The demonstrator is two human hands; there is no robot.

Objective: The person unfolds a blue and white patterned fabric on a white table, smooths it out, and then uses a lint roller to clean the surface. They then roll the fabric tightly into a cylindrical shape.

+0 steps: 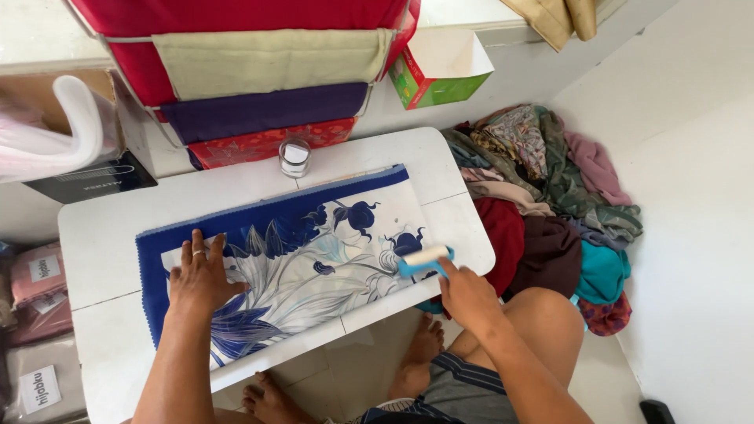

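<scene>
Two hands work: left hand (pixel 200 275) lies flat, fingers spread on the scarf (pixel 290 251); right hand (pixel 465 294) grips a lint roller (pixel 424 259).

We take the small white table (pixel 110 235) as our landmark. Its left end and far left corner lie bare, so a hand could pass there. Across its middle the blue floral cloth (pixel 314 243) lies flat and low. At its far edge a small glass jar (pixel 294 158) stands in the way, with the rack of folded fabrics (pixel 259 71) close behind. Off its right end a heap of clothes (pixel 550 204) fills the floor. Our left hand (pixel 200 275) presses the cloth; our right hand (pixel 467 294) holds a lint roller (pixel 424 259) at the right edge.
</scene>
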